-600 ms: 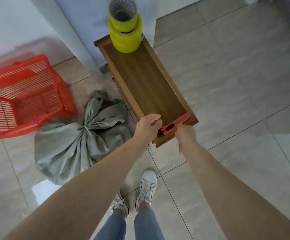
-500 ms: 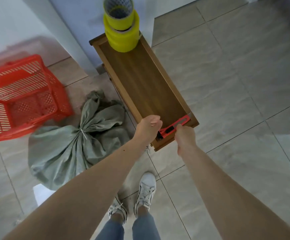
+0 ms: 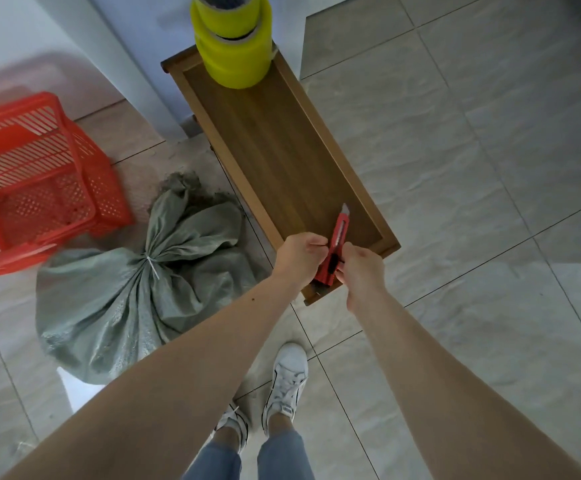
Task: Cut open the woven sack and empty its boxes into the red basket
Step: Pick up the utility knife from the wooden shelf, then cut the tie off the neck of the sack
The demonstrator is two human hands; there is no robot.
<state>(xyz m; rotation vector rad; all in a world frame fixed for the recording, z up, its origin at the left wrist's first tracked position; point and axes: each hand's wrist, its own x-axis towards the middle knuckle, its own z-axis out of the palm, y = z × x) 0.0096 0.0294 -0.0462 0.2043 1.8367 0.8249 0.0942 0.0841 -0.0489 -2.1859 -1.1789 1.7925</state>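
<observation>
The grey woven sack (image 3: 136, 299), tied shut at its neck, lies on the tiled floor (image 3: 472, 168) between the red basket (image 3: 39, 188) and the wooden tabletop (image 3: 282, 161). Above the tabletop's near end, left hand (image 3: 299, 258) and right hand (image 3: 361, 268) both grip a red utility knife (image 3: 335, 244), blade out. Yellow tape rolls (image 3: 233, 53) stand at the far end.

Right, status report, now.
Both hands, left and right, grip red knife, blade out. Sack still tied. Basket waiting. Nothing blocking.

Tape rolls (image 3: 232, 46) stacked on far end of wooden table (image 3: 275, 147); utility knife (image 3: 335, 245) over near end; tied sack (image 3: 136, 299) on floor left of table, basket (image 3: 32, 188) beyond sack.
</observation>
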